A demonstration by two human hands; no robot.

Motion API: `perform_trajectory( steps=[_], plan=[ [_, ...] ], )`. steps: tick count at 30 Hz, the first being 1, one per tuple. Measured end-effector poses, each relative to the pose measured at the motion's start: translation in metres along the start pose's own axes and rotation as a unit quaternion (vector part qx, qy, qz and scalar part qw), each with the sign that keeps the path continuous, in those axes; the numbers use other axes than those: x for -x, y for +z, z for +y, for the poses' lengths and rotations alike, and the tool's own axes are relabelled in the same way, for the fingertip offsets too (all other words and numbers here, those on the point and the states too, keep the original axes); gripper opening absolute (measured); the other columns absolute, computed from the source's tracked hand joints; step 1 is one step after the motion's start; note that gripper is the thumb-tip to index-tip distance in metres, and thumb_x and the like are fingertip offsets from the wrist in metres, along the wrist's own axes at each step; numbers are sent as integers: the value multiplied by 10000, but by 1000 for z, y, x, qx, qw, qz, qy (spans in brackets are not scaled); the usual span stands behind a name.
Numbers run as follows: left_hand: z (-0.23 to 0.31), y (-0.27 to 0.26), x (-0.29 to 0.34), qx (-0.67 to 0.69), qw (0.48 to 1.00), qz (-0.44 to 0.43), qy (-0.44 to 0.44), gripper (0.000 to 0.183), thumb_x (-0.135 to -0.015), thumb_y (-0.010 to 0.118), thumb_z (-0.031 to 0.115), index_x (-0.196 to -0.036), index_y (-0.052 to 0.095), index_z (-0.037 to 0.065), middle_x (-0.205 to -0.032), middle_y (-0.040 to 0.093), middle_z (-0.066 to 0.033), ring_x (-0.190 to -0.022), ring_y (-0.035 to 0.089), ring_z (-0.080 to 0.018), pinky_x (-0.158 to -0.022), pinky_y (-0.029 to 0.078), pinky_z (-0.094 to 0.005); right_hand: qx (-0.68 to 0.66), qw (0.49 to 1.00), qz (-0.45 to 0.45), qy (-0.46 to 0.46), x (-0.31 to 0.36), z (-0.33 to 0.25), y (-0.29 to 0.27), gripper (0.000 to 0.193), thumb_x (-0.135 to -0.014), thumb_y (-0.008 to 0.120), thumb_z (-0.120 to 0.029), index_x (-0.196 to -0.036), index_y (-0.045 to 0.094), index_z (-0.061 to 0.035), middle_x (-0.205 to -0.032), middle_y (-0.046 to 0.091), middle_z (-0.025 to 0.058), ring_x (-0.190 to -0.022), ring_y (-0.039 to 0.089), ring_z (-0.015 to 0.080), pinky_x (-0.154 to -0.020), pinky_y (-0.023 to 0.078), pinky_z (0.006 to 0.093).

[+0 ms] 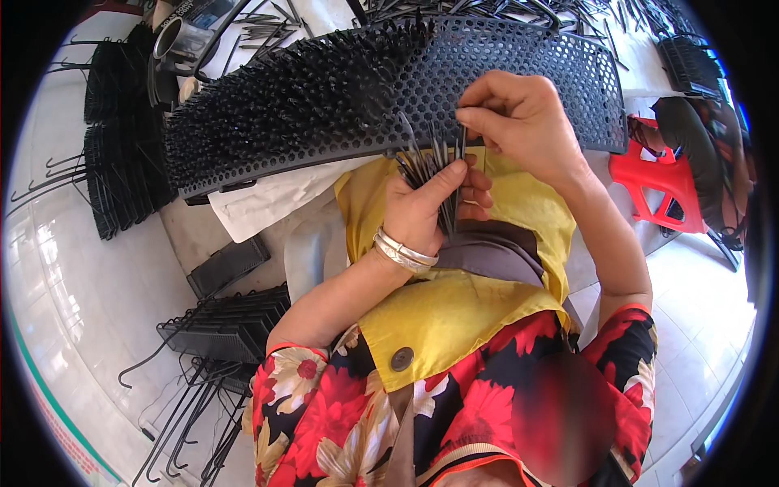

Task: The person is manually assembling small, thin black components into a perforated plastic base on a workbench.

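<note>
A bundle of slim dark pointed sticks (418,166) stands upright in my left hand (426,199), whose fingers are wrapped round it. Beside and above it, my right hand (523,126) pinches the top end of one slim dark stick (462,144); its lower part runs down to the bundle. Both hands are at the near edge of a black perforated rack (519,61). Close-packed black sticks (308,89) stand on end across the rack's left part, while its right part shows bare round holes. What exactly the sticks are, I cannot make out.
Loose dark sticks (272,28) lie on the white table behind the rack, near a metal cup (174,40). Black hooked racks hang at left (122,130) and stand lower left (227,325). Right of me are a red stool (661,187) and part of another person (702,146).
</note>
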State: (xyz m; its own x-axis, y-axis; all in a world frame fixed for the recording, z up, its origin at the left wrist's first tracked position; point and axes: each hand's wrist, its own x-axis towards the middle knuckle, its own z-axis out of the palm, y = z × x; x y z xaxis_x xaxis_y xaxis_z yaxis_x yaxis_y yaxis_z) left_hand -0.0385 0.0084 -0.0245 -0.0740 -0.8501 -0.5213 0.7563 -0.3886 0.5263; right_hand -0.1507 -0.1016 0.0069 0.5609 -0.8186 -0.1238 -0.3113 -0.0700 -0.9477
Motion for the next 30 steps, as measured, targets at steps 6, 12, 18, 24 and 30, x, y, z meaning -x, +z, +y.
perform_trajectory(
  steps=[6, 12, 18, 24, 30],
  plan=[
    [3, 5, 2, -33, 998, 18, 40, 221, -848, 510, 174, -958, 518, -18, -759, 598, -146, -587, 587, -200, -442, 455, -260, -7, 999, 51, -12, 2, 0, 0, 79, -744, 580, -42, -785, 577, 25, -611, 564, 29, -512, 488, 61, -463, 404, 210],
    [8, 7, 8, -104, 993, -3, 63, 183, -844, 517, 139, -931, 514, -21, -709, 599, -111, -458, 528, -126, -339, 335, -196, -107, 993, -7, 46, 2, 1, -2, 111, -759, 584, -65, -772, 567, 44, -601, 559, 42, -495, 511, 79, -440, 421, 202],
    [9, 10, 8, -203, 971, 15, 123, 174, -841, 502, 104, -966, 530, -15, -684, 594, -122, -407, 480, -111, -328, 302, -184, -103, 986, 122, 47, 0, 6, -13, 121, -761, 583, -66, -795, 575, 50, -640, 591, 69, -503, 534, 88, -449, 432, 204],
    [5, -4, 3, -58, 996, 7, 70, 158, -834, 514, 88, -972, 516, 13, -716, 590, -93, -487, 521, -119, -378, 370, -212, -106, 939, 275, -178, -26, 6, -13, 122, -799, 551, -81, -842, 577, 31, -701, 609, 92, -539, 560, 121, -513, 458, 219],
    [-1, -2, 6, 16, 1000, 1, 11, 203, -821, 528, 76, -1010, 502, 4, -783, 590, -113, -627, 579, -175, -511, 482, -267, 109, 911, 315, -242, -43, -16, 6, 109, -711, 620, -12, -797, 554, -10, -680, 578, 117, -559, 567, 222, -522, 452, 258]
  ],
)
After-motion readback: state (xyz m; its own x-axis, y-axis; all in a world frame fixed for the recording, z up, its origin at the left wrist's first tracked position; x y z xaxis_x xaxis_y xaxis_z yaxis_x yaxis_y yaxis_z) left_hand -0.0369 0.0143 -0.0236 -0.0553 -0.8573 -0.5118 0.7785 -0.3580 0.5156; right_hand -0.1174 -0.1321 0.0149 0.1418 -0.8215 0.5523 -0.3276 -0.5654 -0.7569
